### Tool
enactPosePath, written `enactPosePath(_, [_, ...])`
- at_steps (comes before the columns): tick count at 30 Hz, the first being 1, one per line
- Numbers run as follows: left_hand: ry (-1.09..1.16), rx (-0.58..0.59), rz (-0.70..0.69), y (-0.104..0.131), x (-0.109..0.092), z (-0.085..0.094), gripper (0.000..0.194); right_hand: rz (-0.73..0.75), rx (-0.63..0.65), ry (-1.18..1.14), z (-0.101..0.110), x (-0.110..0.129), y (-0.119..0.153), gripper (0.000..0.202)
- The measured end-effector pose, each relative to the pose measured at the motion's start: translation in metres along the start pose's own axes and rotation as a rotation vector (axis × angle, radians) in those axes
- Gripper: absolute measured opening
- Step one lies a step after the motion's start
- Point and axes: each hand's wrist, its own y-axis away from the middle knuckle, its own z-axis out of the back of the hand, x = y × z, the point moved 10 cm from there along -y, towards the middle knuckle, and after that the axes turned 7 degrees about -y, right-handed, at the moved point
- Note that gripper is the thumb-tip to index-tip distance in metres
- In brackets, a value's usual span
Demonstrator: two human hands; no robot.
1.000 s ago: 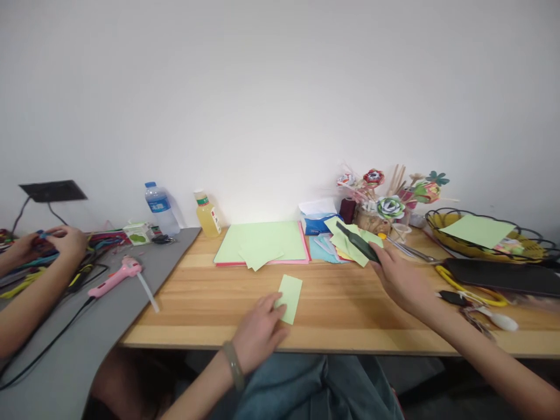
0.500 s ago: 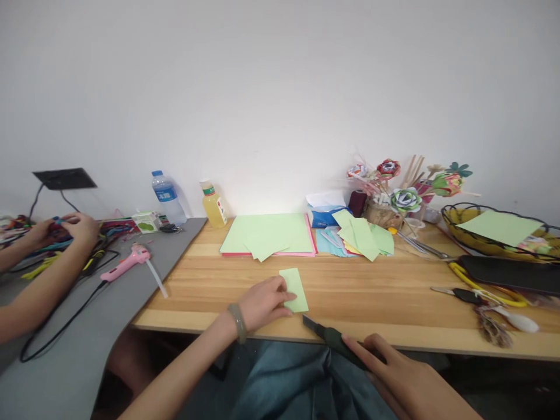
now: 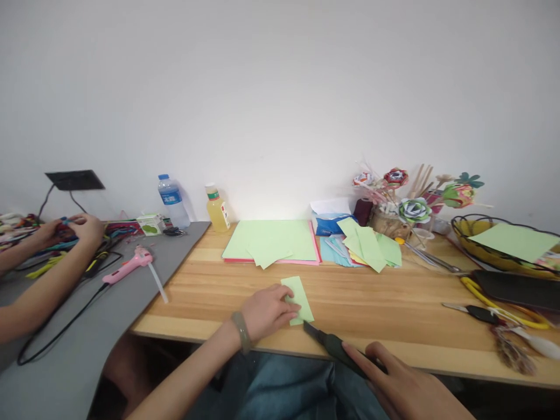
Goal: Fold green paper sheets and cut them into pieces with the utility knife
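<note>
A small light-green rectangle of paper (image 3: 298, 286) lies on the wooden tabletop near its front edge. The fingers of my left hand (image 3: 268, 310) are bent over its left side and press it down. My right hand (image 3: 396, 379) is wrapped round the dark green handle of a craft knife (image 3: 335, 344). Its dark blade points up and left, with the tip at the lower edge of the green paper. Whether the blade touches the paper, I cannot tell.
Behind lie a stack of coloured paper (image 3: 271, 236) and loose green pieces (image 3: 370, 245). Paper flowers (image 3: 413, 210), a basket (image 3: 464, 233) and scissors (image 3: 479, 314) are to the right. Left, a co-worker's hands (image 3: 85, 227) work beside a pink glue gun (image 3: 129, 268).
The view has shifted slightly, so everything sits lower in the picture. The knife tip has come closer to the lower edge of the green paper. My left hand remains on the paper.
</note>
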Motion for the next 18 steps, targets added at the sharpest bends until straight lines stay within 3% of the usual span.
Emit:
enactPosePath(9, [-0.061,0.063,0.076,-0.018,0.005,0.01,0.037,-0.009,-0.018,0.047,0.006,0.002,-0.003,0.052])
enactPosePath(13, [-0.099,0.084,0.065,-0.026,0.01,0.001,0.041,-0.006,0.013,0.072,0.002,0.003,-0.004,0.049])
enactPosePath(18, [-0.083,0.18,0.017,-0.021,0.012,-0.02,0.045,-0.013,0.058,0.058,-0.001,0.007,-0.005,0.047])
